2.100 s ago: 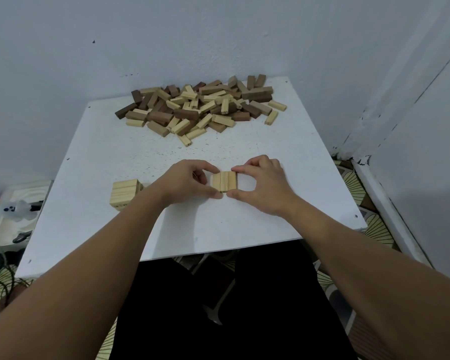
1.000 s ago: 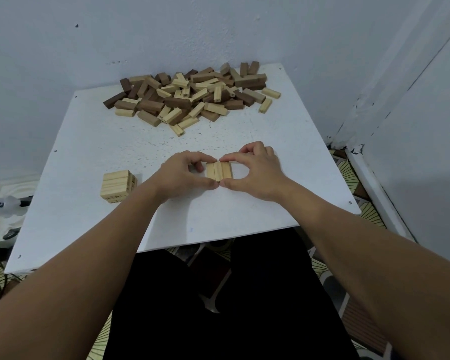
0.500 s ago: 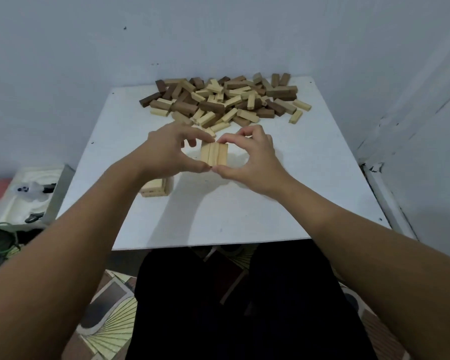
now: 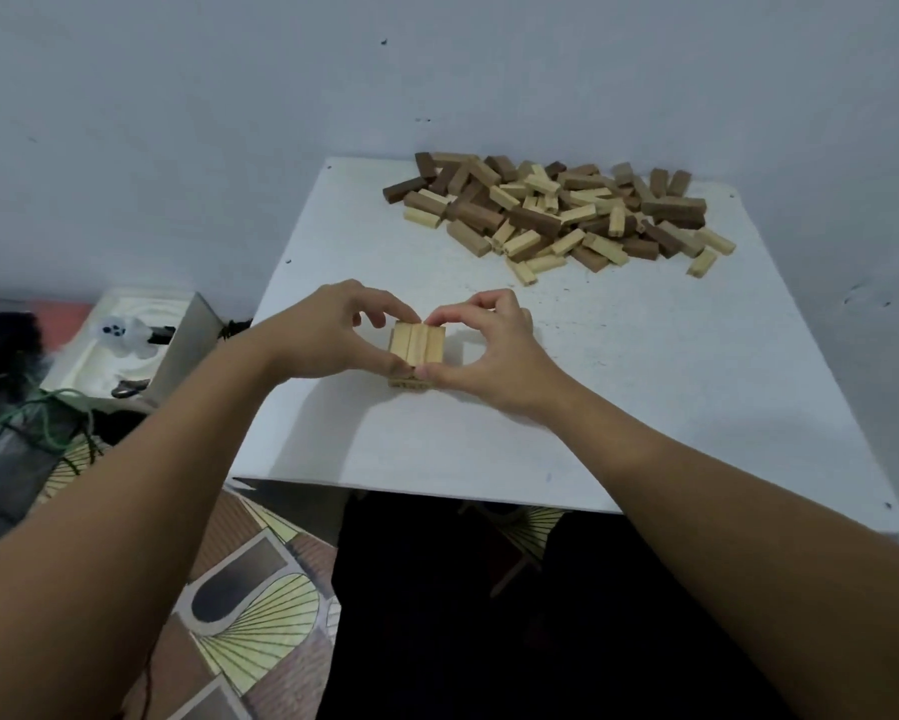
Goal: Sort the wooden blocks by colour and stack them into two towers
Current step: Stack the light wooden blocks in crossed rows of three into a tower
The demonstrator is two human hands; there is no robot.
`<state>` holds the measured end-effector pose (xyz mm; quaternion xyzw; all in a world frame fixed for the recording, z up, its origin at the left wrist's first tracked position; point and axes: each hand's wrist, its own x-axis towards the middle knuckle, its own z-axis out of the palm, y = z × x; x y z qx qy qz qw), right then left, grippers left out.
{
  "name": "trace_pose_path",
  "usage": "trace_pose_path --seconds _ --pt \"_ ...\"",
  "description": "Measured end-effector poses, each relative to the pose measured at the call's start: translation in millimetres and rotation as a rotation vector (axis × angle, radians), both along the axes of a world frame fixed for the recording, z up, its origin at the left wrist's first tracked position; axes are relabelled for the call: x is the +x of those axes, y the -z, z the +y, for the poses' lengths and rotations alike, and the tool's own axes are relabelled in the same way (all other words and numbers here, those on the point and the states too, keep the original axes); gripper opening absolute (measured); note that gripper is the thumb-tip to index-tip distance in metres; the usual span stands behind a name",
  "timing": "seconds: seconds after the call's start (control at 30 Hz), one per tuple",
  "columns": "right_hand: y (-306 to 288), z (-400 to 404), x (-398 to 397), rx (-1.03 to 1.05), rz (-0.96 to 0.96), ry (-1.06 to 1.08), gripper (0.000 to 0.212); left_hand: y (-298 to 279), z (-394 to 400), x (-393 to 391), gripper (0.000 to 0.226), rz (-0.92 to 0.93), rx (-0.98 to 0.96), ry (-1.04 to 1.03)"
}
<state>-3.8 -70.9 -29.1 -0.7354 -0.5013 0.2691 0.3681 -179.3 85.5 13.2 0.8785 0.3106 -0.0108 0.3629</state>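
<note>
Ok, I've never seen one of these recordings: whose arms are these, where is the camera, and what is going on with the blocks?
No machine here: a person wears a camera on the head, looking down at their own arms. The left hand and right hand pinch a row of three pale blocks between thumbs and fingers, over a small pale stack on the white table. I cannot tell whether the row already rests on it. A mixed pile of dark and pale blocks lies at the far edge.
</note>
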Motion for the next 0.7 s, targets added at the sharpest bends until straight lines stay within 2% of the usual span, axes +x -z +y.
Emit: trace_pose_path --seconds 0.5,0.7 --pt "6 6 -3 -0.001 0.037 0.011 0.051 17 5 -4 0.054 -0.070 -0.149 -0.081" --pt "13 -1 2 -0.005 0.083 -0.027 0.077 22 9 -18 0.086 -0.118 -0.323 -0.112"
